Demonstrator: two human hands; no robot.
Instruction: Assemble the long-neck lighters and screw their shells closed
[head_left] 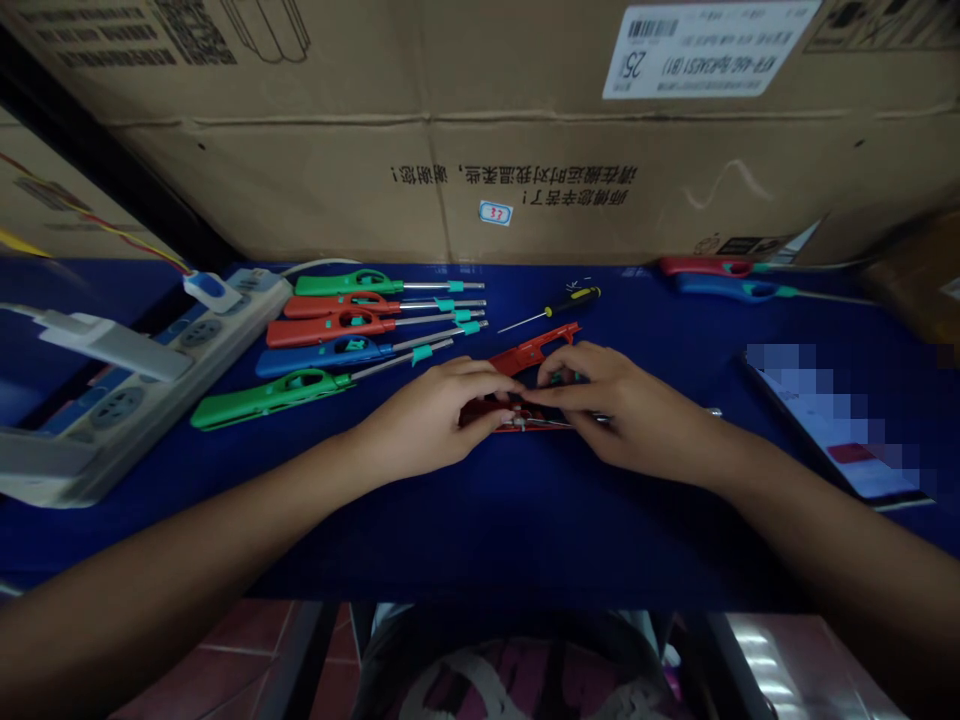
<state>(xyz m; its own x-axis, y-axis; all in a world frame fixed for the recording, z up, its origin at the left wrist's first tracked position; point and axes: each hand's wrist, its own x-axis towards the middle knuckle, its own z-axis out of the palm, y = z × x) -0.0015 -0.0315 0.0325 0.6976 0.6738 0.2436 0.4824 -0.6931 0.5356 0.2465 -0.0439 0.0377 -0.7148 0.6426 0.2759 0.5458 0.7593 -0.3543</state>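
Observation:
An opened red lighter body (536,424) lies on the blue tabletop between my hands, with small metal parts showing inside. My left hand (431,415) is closed round its left end, thumb along the near edge. Over the middle of the body, my right hand (630,405) is closed, its index fingertip meeting the left fingers. Whatever those right fingertips pinch is hidden. Just behind the hands rests the loose red half shell (534,347), with a bit of teal partly covered by my right fingers. The lighter's metal tip (715,412) shows beyond my right hand.
A screwdriver (562,306) lies behind the shell, near tiny screws (577,285). Several long lighters (330,327) are lined up left, beside a power strip (150,385). At right are a phone (832,430) and two more lighters (724,288). Cardboard (315,190) walls the back.

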